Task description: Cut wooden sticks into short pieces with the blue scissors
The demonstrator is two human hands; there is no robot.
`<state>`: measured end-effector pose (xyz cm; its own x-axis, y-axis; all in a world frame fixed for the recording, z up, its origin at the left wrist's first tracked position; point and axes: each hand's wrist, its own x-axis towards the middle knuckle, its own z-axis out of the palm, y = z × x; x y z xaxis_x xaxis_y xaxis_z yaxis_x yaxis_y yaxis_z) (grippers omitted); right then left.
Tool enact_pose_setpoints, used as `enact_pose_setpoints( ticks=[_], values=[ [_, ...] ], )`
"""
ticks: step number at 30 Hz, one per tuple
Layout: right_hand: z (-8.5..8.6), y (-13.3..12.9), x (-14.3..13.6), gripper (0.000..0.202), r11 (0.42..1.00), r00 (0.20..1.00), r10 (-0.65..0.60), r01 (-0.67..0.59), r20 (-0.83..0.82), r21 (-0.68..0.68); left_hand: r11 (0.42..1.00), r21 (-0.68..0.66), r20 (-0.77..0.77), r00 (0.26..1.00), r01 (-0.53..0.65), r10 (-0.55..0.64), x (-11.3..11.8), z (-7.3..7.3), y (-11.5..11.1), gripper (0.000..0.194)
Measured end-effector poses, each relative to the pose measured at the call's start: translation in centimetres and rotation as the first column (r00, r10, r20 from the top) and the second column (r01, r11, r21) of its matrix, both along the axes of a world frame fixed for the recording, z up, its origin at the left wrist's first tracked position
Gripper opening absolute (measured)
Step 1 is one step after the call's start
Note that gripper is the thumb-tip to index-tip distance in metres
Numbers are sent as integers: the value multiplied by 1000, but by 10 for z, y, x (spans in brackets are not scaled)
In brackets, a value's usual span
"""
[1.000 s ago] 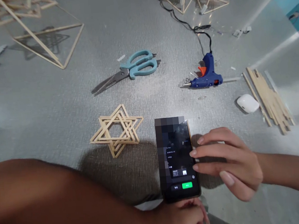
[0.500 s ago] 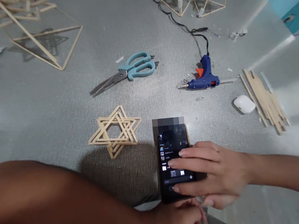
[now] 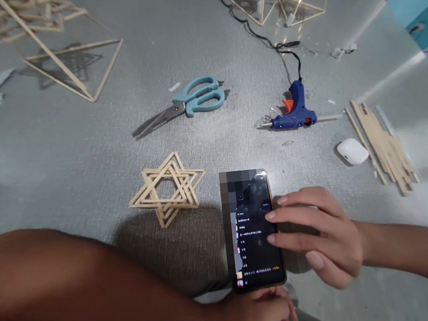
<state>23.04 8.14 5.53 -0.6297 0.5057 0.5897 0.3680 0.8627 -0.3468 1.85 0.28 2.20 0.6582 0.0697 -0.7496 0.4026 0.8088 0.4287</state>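
Note:
A smartphone (image 3: pixel 260 247) with a lit, dark list on its screen lies near the front edge of the table. My right hand (image 3: pixel 327 235) comes in from the right with its fingers apart. Its middle fingertips are over the screen's right side; whether they touch the glass I cannot tell. My left hand (image 3: pixel 268 310) is just below the phone's lower end, fingers curled downward and partly hidden. Anything inside them does not show. Left of the phone lies a six-pointed star (image 3: pixel 188 190) made of thin wooden sticks.
Teal-handled scissors (image 3: pixel 202 96) lie behind the star. A blue glue gun (image 3: pixel 293 117) with a black cord (image 3: pixel 258 34) rests farther right. Beyond are a white case (image 3: pixel 352 151) and a bundle of wooden sticks (image 3: pixel 385 146). Stick frames (image 3: pixel 94 97) stand at the back.
My right hand has drawn back to the right, uncovering more of the screen. The screen now shows a different, longer list. The whole view has shifted slightly.

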Motion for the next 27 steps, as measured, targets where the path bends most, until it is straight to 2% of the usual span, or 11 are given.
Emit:
enact_pose_setpoints(
  ticks=[7, 9, 12, 14, 17, 20, 27],
  values=[
    [10, 3, 1, 41, 985, 998, -25, 13, 64, 174, 1000, -4, -3, 1000, 13, -13, 1, -1, 0, 29],
    [11, 6, 0, 41, 982, 992, 18, -40, 123, 183, 1000, 6, -4, 1000, 23, -23, 0, 0, 0, 29],
    [12, 10, -3, 44, 972, 962, 155, -189, 223, 137, 999, 34, 4, 999, 42, -42, -3, 4, 1, 30],
    [11, 12, -4, 47, 969, 960, 205, -227, 189, 100, 998, 45, 7, 999, 51, -51, -5, 8, 4, 31],
    [9, 10, -4, 53, 982, 984, 175, -177, 35, 70, 998, 35, -4, 999, 54, -53, -5, 12, 9, 31],
    [5, 7, -5, 48, 985, 985, 165, -163, -40, 51, 998, 10, -19, 998, 56, -56, -5, 16, 13, 30],
    [2, 8, -8, 36, 971, 966, 234, -227, -112, 71, 999, -8, -34, 998, 46, -46, -2, 18, 13, 28]
  ],
)
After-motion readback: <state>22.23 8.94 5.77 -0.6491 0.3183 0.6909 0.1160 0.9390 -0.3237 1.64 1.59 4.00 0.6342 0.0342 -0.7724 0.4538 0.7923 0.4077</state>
